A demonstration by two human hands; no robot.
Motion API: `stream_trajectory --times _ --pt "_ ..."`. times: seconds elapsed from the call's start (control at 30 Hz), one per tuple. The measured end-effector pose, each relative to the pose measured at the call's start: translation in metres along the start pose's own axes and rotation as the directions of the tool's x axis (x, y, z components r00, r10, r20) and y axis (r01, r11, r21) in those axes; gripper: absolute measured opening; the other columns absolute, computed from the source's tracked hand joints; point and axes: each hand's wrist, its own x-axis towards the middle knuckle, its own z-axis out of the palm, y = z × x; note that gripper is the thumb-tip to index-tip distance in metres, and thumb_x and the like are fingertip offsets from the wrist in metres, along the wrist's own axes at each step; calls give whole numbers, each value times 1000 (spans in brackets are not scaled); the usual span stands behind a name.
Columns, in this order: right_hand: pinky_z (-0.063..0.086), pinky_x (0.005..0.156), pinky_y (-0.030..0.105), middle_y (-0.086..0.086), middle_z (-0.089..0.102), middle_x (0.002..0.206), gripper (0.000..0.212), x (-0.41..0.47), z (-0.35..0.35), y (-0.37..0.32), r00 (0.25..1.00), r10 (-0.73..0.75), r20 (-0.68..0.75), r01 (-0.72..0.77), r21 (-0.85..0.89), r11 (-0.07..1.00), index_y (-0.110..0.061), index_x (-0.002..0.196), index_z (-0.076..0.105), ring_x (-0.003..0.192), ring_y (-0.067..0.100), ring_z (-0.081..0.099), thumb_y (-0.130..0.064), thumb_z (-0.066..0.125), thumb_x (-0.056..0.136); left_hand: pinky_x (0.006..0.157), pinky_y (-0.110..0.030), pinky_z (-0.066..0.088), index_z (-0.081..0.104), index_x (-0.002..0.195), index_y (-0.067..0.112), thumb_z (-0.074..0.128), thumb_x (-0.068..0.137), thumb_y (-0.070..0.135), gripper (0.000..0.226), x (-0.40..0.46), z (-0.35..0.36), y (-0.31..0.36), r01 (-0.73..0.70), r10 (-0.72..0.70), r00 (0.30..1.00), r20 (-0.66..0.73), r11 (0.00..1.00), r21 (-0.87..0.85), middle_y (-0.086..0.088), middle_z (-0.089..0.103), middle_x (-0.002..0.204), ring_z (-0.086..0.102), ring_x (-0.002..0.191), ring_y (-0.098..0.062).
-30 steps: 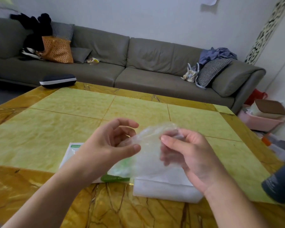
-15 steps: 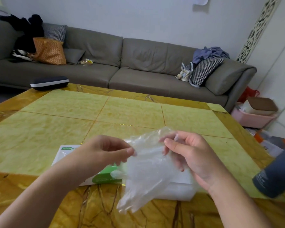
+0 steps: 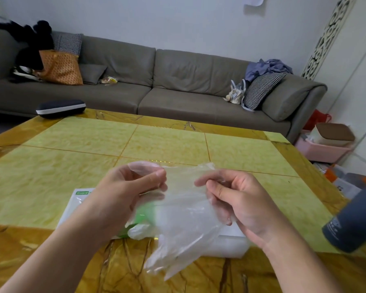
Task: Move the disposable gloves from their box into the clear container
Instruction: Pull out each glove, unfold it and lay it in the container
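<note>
Left grip [image 3: 133, 187] and right grip [image 3: 230, 195] each pinch the top edge of one clear glove [image 3: 182, 225], mid-frame, stretched between them, fingers hanging down over the surface [image 3: 178, 144]. Under it: white-green box [image 3: 82, 197] lower left, clear container [image 3: 230, 244] lower centre, partly hidden. Dark bottle [image 3: 355, 223] at right edge. Sofa [image 3: 178, 81] behind.

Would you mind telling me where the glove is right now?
Head view, centre: the glove hangs between the left hand and right hand, above the box.
</note>
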Motion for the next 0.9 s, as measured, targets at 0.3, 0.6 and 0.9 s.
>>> stream_trajectory --times 0.3,0.6,0.9 --pt "33 40 27 13 56 70 26 -1 -7 -1 995 52 -88 -55 -29 998 -5 96 81 43 21 40 0 56 103 65 -28 55 68 89 14 64 90 25 12 9 -16 1 -65 54 996 -67 982 -177 -4 60 80 60 72 -19" --pt "36 43 29 5 55 58 16 3 -29 2 906 129 -404 -176 -80 981 3 98 72 46 17 43 0 57 103 76 -40 55 80 96 16 78 87 23 12 7 -23 3 5 1 1000 -10 844 537 -8 76 83 68 75 -23" --pt "45 48 31 9 72 60 22 6 -26 18 893 159 -421 -395 -565 725 4 86 63 44 20 64 -10 49 96 81 -9 44 67 109 30 61 96 17 20 -3 45 -20 -507 531 771 353 175 844 22 59 104 57 96 4"
